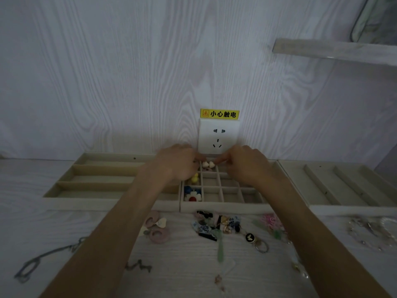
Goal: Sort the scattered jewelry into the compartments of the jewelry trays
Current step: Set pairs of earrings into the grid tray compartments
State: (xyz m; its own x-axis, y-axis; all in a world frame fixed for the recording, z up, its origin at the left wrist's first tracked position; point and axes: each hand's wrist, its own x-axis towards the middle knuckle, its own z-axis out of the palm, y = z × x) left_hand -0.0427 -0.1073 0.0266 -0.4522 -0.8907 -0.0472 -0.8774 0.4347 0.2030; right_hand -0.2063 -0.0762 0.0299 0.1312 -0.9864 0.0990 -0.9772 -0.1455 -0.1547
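Three beige trays stand against the wall: a left tray (64,193) with long slots, a middle grid tray (225,206), a right tray (348,208). My left hand (178,163) and my right hand (247,164) reach over the grid tray's far row, fingertips meeting at two small white heart pieces (208,164) in a far compartment. Whether the fingers pinch them I cannot tell. A yellow piece (195,178) and a blue and white flower piece (192,195) lie in the left column. Scattered jewelry (217,226) lies on the table in front.
Pink round earrings (156,229) lie near my left forearm. A grey chain (43,257) lies at the front left, pale beaded pieces (373,231) at the right. A wall socket (218,136) with a yellow warning label sits just behind the hands. A shelf (335,51) juts out upper right.
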